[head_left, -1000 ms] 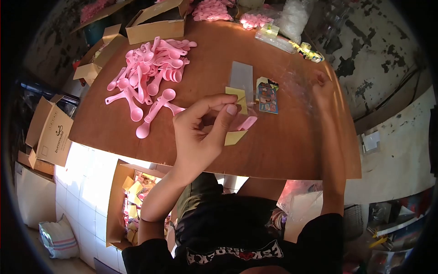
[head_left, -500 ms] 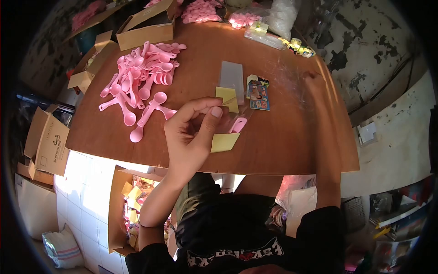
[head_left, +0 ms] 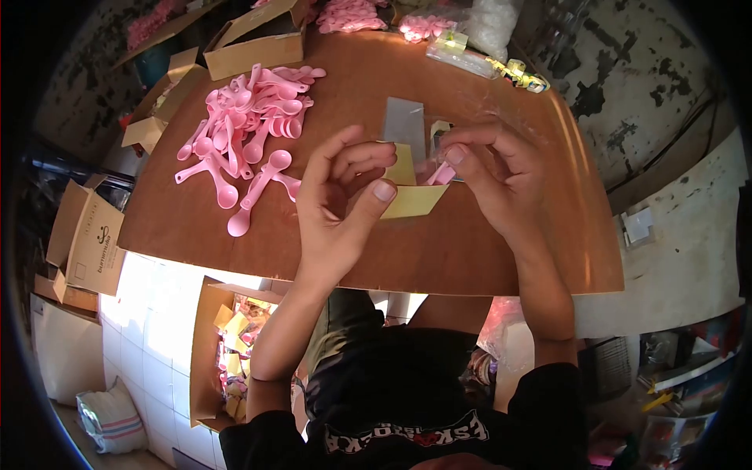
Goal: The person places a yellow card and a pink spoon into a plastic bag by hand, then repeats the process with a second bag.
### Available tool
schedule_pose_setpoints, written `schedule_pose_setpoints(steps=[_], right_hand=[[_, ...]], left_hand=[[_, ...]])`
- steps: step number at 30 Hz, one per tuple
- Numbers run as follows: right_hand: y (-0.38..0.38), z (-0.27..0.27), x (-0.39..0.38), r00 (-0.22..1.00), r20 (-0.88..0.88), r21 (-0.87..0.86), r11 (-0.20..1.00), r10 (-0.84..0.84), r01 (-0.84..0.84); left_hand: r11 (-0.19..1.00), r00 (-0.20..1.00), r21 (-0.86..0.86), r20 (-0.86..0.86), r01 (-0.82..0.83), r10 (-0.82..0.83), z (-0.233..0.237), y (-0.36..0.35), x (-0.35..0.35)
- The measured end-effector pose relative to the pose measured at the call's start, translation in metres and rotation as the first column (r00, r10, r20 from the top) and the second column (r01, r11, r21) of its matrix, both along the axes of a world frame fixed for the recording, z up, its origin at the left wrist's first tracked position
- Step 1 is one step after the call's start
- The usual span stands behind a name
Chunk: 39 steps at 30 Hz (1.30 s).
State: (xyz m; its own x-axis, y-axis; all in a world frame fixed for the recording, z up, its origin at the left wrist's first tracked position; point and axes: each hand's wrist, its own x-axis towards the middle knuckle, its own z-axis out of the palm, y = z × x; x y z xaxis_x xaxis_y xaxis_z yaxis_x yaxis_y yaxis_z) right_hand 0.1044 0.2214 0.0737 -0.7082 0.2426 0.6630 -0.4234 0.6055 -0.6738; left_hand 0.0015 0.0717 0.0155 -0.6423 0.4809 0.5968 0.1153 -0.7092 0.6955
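Note:
A clear packet with a pink handle [head_left: 442, 174] inside and a folded yellow card [head_left: 415, 201] at its lower end is between my hands. My left hand [head_left: 341, 200] has its curled fingers and thumb at the packet's left edge. At its right side my right hand [head_left: 501, 176] pinches, thumb against fingertips; what is between them is too small to tell. Another yellow card [head_left: 404, 163] shows behind the left fingertips. A pale flat stack [head_left: 403, 124] lies beyond, and printed cards [head_left: 440, 129] are mostly hidden behind my right hand.
Pink measuring spoons [head_left: 254, 110] are heaped on the left of the brown table [head_left: 313, 270]. Open cardboard boxes [head_left: 254, 51] stand at the back left. Clear bags [head_left: 462, 63] and a yellow patterned item [head_left: 517, 76] lie at the back right. A filled box [head_left: 205, 356] sits below the table.
My right hand has come in from the far right of the table to the packet. The packet and my left hand sit slightly higher and further right in view.

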Motion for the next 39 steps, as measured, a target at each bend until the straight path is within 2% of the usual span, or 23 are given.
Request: schedule_pose_setpoints(steps=[2,4,6,8,10,11,12,16,18,20,26,32,35,39], right_hand=[[-0.002,0.006,0.002,0.993,0.114,0.096,0.995,0.004,-0.015],[-0.001,-0.003,0.0,0.991,0.134,0.063,0.997,0.031,-0.039],[-0.003,-0.007,-0.001,0.998,0.07,0.037,0.999,0.003,-0.006],[-0.003,-0.014,-0.002,0.997,0.075,0.02,1.0,-0.015,0.014],[-0.009,-0.018,0.001,0.997,0.073,0.0,0.999,-0.039,0.039],[-0.017,-0.021,0.005,0.992,0.12,-0.242,0.968,-0.04,0.069],[-0.022,-0.023,0.007,0.986,0.165,-0.467,0.878,-0.027,0.102],[-0.012,-0.052,0.017,0.961,0.268,-0.5,0.863,0.072,0.075],[-0.01,-0.063,0.018,0.958,0.269,-0.573,0.816,0.101,0.075],[-0.008,-0.068,0.017,0.961,0.267,-0.553,0.829,0.076,0.088],[-0.009,-0.069,0.018,0.944,0.313,-0.613,0.782,0.108,0.114],[-0.002,-0.076,0.021,0.942,0.291,-0.682,0.727,0.167,0.082],[0.0,-0.074,0.022,0.936,0.281,-0.675,0.737,0.211,0.037],[-0.001,-0.07,0.022,0.94,0.275,-0.542,0.84,0.203,-0.022]], left_hand=[[0.997,0.998,-0.075,-0.05,0.02,-0.024,-0.005,-0.005,-0.009],[0.964,0.936,-0.25,-0.353,-0.088,-0.006,-0.009,-0.002,-0.014],[0.962,0.957,-0.266,-0.289,-0.055,-0.025,-0.018,0.004,-0.01],[0.931,0.98,-0.354,-0.134,0.093,-0.149,-0.024,0.008,-0.009],[0.936,0.984,-0.347,-0.14,0.056,-0.111,-0.03,0.01,-0.003],[0.924,0.99,-0.37,-0.058,0.097,-0.127,-0.031,0.007,0.0],[0.911,0.99,-0.388,0.025,0.136,-0.137,-0.031,0.005,0.003],[0.928,0.986,-0.335,0.078,0.164,-0.146,-0.047,0.007,0.007],[0.904,0.985,-0.393,0.092,0.169,-0.145,-0.046,0.005,0.008],[0.937,0.984,-0.305,0.013,0.171,-0.176,-0.047,0.003,0.006],[0.911,0.996,-0.403,0.048,0.094,-0.081,-0.039,-0.005,-0.013],[0.921,0.995,-0.378,-0.007,0.091,-0.101,-0.039,-0.008,-0.02],[0.918,0.993,-0.385,-0.034,0.09,-0.112,-0.032,-0.014,-0.02],[0.887,0.992,-0.459,-0.075,0.056,-0.101,-0.031,-0.021,-0.022]])
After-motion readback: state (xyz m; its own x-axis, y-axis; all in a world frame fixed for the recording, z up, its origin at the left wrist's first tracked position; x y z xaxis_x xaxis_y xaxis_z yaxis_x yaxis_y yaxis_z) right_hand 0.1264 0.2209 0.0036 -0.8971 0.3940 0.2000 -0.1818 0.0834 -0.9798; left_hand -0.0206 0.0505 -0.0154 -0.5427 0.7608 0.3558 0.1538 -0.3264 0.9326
